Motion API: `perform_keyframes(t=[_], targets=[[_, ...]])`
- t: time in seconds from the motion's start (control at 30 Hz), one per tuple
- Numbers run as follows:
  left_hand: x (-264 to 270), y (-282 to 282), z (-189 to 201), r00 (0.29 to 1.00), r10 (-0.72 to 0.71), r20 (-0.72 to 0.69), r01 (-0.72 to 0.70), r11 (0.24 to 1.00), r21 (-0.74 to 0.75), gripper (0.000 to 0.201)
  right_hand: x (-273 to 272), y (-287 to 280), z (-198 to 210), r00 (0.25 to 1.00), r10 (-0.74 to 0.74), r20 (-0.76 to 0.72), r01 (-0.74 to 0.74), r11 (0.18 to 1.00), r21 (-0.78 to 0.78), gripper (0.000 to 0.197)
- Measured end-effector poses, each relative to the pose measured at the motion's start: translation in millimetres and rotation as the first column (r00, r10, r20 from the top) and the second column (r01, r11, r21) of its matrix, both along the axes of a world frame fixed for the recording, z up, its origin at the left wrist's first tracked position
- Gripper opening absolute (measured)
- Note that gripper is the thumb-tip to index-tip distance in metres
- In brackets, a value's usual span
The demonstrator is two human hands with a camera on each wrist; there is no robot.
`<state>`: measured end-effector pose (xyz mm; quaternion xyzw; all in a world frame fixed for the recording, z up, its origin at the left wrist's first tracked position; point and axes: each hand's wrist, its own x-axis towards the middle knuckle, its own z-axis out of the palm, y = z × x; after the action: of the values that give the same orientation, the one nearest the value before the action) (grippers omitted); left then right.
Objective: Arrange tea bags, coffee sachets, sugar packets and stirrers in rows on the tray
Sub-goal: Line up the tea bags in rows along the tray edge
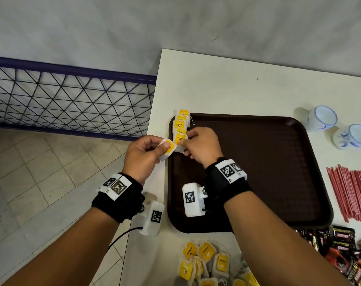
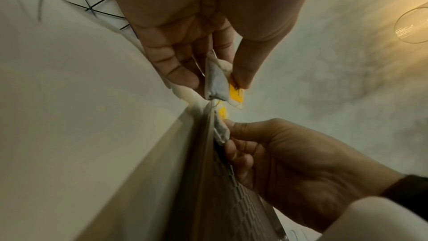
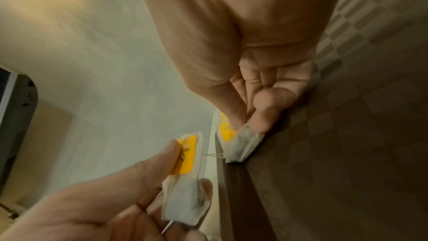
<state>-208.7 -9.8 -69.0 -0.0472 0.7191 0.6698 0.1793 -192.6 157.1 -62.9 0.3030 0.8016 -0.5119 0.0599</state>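
Head view shows a dark brown tray (image 1: pixel 258 172) on a white table (image 1: pixel 227 83), with a column of overlapping yellow-tagged tea bags (image 1: pixel 180 125) running along the tray's left edge from its far corner. At the near end of that column the right hand (image 1: pixel 200 146) has its fingers curled, thumb and forefinger pinching a tea bag (image 3: pixel 241 140) that sits down against the tray's left rim. Just beside it, over the table edge, the left hand (image 1: pixel 145 153) pinches a second tea bag (image 1: pixel 167 148) between thumb and curled fingers, held above the surface and tilted; a thin string (image 3: pixel 213 155) runs between the 2 bags. Near the table's front edge lies a loose pile of tea bags (image 1: pixel 206 263), with dark coffee sachets (image 1: pixel 340 250) to its right and a bundle of red stirrers (image 1: pixel 352 193) right of the tray. 2 white-and-blue cups (image 1: pixel 338 129) stand beyond the tray's far right corner. Left of the table stands a purple-framed wire grid (image 1: pixel 68 100) over a tiled floor (image 1: pixel 41 182).
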Motion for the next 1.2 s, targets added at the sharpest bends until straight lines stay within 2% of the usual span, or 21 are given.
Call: perform_keyframes(t=[0.1,0.2,0.3,0.37,0.43,0.5,0.57,0.77,0.9,1.07,1.2], targets=[[1,0,1,1.000,-0.004,-0.008,0.004,1.000,0.001,0.006,-1,1,-3,0.997,0.027,-0.067,-0.021,0.997,0.079,0.012],[3,1,4,1.000,-0.008,-0.018,0.008,1.000,0.006,0.010,-1,0,-5,0.997,0.038,-0.063,-0.033,0.996,0.086,0.014],[5,2,8,1.000,-0.010,-0.007,0.010,1.000,0.023,0.007,-1,1,-5,0.999,0.000,-0.049,0.004,0.997,0.080,0.018],[6,2,11,1.000,-0.014,-0.007,0.014,1.000,0.023,0.007,4,4,3,0.994,-0.032,-0.102,0.044,0.992,0.117,0.016],[7,3,14,1.000,-0.013,-0.002,0.013,0.999,0.039,0.009,13,7,14,0.982,-0.051,-0.179,0.049,0.999,-0.016,0.015],[8,6,16,1.000,-0.009,0.001,0.009,0.998,0.070,0.008,26,5,27,0.984,0.029,-0.176,-0.071,0.968,-0.241,0.017],[11,9,18,1.000,-0.023,-0.017,0.025,0.997,0.080,0.007,36,3,29,0.975,0.140,-0.173,-0.191,0.924,-0.331,0.017],[23,11,15,0.997,-0.061,-0.052,0.062,0.998,0.008,0.005,42,2,22,0.981,0.104,-0.166,-0.155,0.931,-0.331,0.012],[31,-2,9,0.992,-0.065,-0.110,0.046,0.985,-0.166,0.005,34,7,19,0.984,0.121,-0.132,-0.149,0.963,-0.226,0.011],[67,-22,14,0.970,-0.239,-0.046,0.217,0.935,-0.279,0.011,20,6,9,0.987,0.139,-0.081,-0.150,0.978,-0.145,0.011],[97,-31,19,0.858,-0.511,-0.056,0.457,0.807,-0.376,0.007,7,4,2,0.992,0.103,-0.069,-0.108,0.992,-0.072,0.016]])
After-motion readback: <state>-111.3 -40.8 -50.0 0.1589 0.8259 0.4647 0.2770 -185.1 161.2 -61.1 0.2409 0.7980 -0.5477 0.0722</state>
